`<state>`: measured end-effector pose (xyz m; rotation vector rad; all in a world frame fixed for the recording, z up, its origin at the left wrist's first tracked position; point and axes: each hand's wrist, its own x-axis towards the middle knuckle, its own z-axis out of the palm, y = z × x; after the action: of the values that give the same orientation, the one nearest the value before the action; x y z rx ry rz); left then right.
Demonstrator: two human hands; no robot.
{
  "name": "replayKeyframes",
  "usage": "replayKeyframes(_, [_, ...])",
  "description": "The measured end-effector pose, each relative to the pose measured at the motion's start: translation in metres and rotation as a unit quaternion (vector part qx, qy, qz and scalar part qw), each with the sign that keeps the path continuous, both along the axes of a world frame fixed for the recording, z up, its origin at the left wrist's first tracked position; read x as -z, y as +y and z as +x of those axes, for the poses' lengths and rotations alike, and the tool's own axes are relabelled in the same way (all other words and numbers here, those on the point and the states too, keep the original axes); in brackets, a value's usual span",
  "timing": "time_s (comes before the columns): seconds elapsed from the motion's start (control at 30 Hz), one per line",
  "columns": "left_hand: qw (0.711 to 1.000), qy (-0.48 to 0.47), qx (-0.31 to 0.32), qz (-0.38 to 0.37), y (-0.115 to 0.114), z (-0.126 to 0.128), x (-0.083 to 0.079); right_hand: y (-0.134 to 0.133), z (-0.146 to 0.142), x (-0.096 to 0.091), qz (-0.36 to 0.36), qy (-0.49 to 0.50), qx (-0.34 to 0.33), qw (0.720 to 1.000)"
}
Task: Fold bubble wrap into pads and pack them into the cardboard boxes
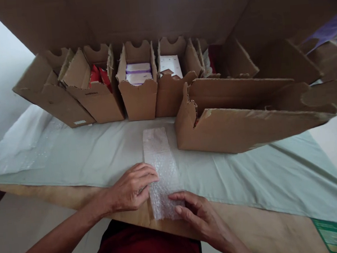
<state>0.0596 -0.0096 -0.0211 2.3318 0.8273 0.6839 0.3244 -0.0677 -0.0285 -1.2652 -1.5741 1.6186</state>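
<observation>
A narrow strip of clear bubble wrap [162, 158] lies lengthwise on the pale green cloth, its near end reaching over the bare table edge. At its left edge, my left hand [135, 186] has its fingers bent together over the border, with the thumb tucked lower; the hand is closed on that edge. Across from it, my right hand [198, 214] touches the lower right part of the strip. Its forefinger and thumb are apart, and the other fingers are partly hidden behind them. Whether anything is wrapped inside the strip I cannot tell.
Several open cardboard bins line the back, one with red packets [99, 77], one with white-and-purple packs [138, 73], another with a white box [170, 65]. A long cardboard bin [239, 130] lies at right. More clear plastic wrap [19, 143] spreads over the cloth [100, 152] at left.
</observation>
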Motion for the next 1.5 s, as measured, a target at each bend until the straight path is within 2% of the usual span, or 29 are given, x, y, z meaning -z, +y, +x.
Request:
replayKeyframes(0.13, [0.995, 0.009, 0.025, -0.092, 0.002, -0.010, 0.001, 0.003, 0.001, 0.004, -0.095, 0.076, 0.015, 0.993])
replayKeyframes(0.23, [0.990, 0.021, 0.026, -0.138, 0.003, -0.015, 0.004, 0.006, -0.003, 0.006, -0.134, 0.159, 0.055, 0.977])
replayKeyframes(0.37, [0.995, -0.015, -0.020, -0.092, -0.002, -0.006, 0.016, 0.009, -0.014, 0.001, -0.138, 0.252, 0.073, 0.955])
replayKeyframes(0.47, [0.991, -0.086, -0.084, -0.065, -0.005, 0.004, 0.025, 0.010, -0.018, -0.004, -0.106, 0.266, 0.059, 0.956])
replayKeyframes(0.53, [0.981, -0.119, -0.126, -0.086, -0.005, 0.008, 0.027, 0.011, -0.016, -0.005, -0.063, 0.220, 0.074, 0.971])
replayKeyframes(0.6, [0.970, -0.130, -0.159, -0.127, -0.004, 0.008, 0.027, 0.014, -0.012, -0.004, 0.014, 0.116, 0.131, 0.984])
replayKeyframes(0.7, [0.960, -0.143, -0.180, -0.161, -0.002, 0.007, 0.028, 0.025, -0.005, -0.001, 0.139, -0.042, 0.208, 0.967])
replayKeyframes(0.77, [0.958, -0.150, -0.184, -0.158, -0.002, 0.006, 0.030, 0.036, -0.003, 0.000, 0.172, -0.083, 0.199, 0.961])
replayKeyframes(0.93, [0.962, -0.133, -0.188, -0.147, -0.002, 0.007, 0.032, 0.057, -0.015, 0.001, 0.156, -0.104, 0.111, 0.976])
replayKeyframes(1.07, [0.963, -0.108, -0.193, -0.151, -0.002, 0.007, 0.028, 0.062, -0.023, 0.003, 0.118, -0.064, 0.072, 0.988])
replayKeyframes(1.2, [0.959, -0.098, -0.211, -0.163, -0.002, 0.007, 0.025, 0.062, -0.022, 0.007, 0.105, -0.049, 0.079, 0.990])
replayKeyframes(1.37, [0.955, -0.113, -0.233, -0.143, -0.004, 0.007, 0.030, 0.058, -0.025, 0.011, 0.144, -0.111, 0.102, 0.978])
replayKeyframes(1.43, [0.957, -0.113, -0.249, -0.102, -0.005, 0.008, 0.034, 0.057, -0.028, 0.012, 0.170, -0.145, 0.111, 0.968])
replayKeyframes(1.5, [0.958, -0.104, -0.264, -0.027, -0.006, 0.008, 0.036, 0.057, -0.029, 0.013, 0.186, -0.169, 0.117, 0.961])
